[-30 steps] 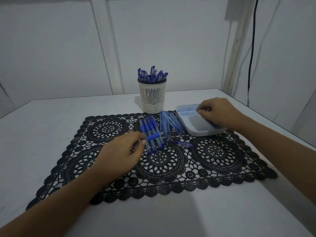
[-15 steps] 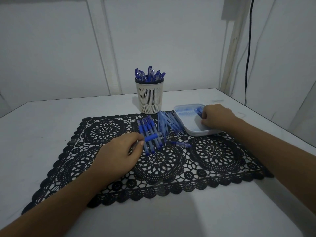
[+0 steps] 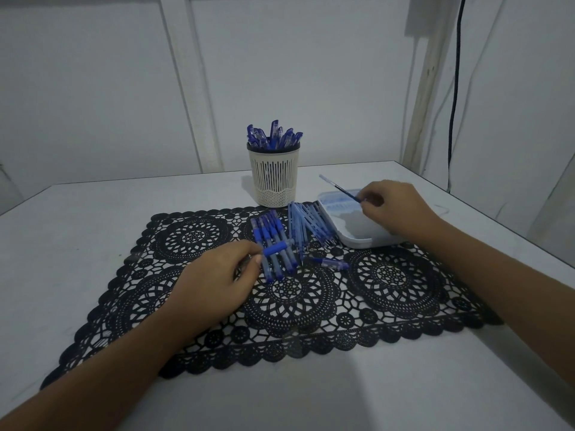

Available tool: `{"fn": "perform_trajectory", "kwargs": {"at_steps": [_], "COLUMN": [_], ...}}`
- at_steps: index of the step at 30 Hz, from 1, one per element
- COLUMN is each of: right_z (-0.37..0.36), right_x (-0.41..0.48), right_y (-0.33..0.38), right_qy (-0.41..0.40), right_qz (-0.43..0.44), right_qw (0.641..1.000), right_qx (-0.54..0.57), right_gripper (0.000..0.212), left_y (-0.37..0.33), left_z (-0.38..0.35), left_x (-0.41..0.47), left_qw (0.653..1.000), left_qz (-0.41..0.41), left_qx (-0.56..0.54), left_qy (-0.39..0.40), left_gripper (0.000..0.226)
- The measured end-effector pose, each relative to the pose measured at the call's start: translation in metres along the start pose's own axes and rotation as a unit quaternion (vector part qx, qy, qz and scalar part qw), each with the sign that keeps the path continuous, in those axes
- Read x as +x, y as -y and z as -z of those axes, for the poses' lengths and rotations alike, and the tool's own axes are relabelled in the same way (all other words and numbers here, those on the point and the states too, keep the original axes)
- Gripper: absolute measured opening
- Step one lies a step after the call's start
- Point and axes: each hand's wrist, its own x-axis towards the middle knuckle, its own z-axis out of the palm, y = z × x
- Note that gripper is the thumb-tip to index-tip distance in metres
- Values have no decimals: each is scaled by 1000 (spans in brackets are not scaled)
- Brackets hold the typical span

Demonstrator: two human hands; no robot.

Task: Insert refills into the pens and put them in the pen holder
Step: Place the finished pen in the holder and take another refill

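Observation:
My right hand (image 3: 393,209) pinches a thin blue refill (image 3: 340,188) and holds it slanted above the white tray (image 3: 357,242) of refills. My left hand (image 3: 214,283) rests on the black lace mat (image 3: 389,287) and holds a pen barrel with a blue grip (image 3: 275,249) that lies across a row of pen barrels (image 3: 270,241). To the right of that row, beside the tray, lies a pile of pale blue pen parts (image 3: 308,225). A single pen piece (image 3: 331,262) lies in front of the pile. The white slotted pen holder (image 3: 273,177) stands behind the mat, with several blue pens in it.
The mat lies on a white table (image 3: 93,219) that meets white wall panels at the back. A black cable (image 3: 455,88) hangs down the wall at the right. The table's right edge runs close past the tray.
My right hand has lifted a refill out of the tray and now holds it up above the tray. My left hand has stayed on the pen barrel.

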Motion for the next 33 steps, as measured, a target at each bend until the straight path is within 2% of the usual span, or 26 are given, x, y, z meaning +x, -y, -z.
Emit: {"fn": "perform_trajectory", "kwargs": {"at_steps": [6,9,11,16,25,33], "right_z": [0,-5,-6,-11,-10,-12], "right_x": [-33,-42,-45,-47,-52,-53], "right_y": [7,8,9,9,10,9], "right_qy": [-37,-36,-32,-48,-70,-65], "right_qz": [176,229,243,261,268,274], "right_qw": [984,973,969,964,960,959], "right_qx": [15,-5,-5,-9,42,34], "right_gripper": [11,19,29,10,10,15], "left_y": [0,-1,-1,0,1,0], "left_z": [0,0,1,1,0,0], "left_x": [1,1,1,1,1,1], "left_qw": [1000,1000,1000,1000,999,999], "left_qz": [10,8,6,-1,3,2], "left_qx": [-15,-21,-24,-28,-26,-30], "left_qy": [-11,-15,-16,-14,-22,-26], "left_gripper": [16,20,26,27,27,27]}}
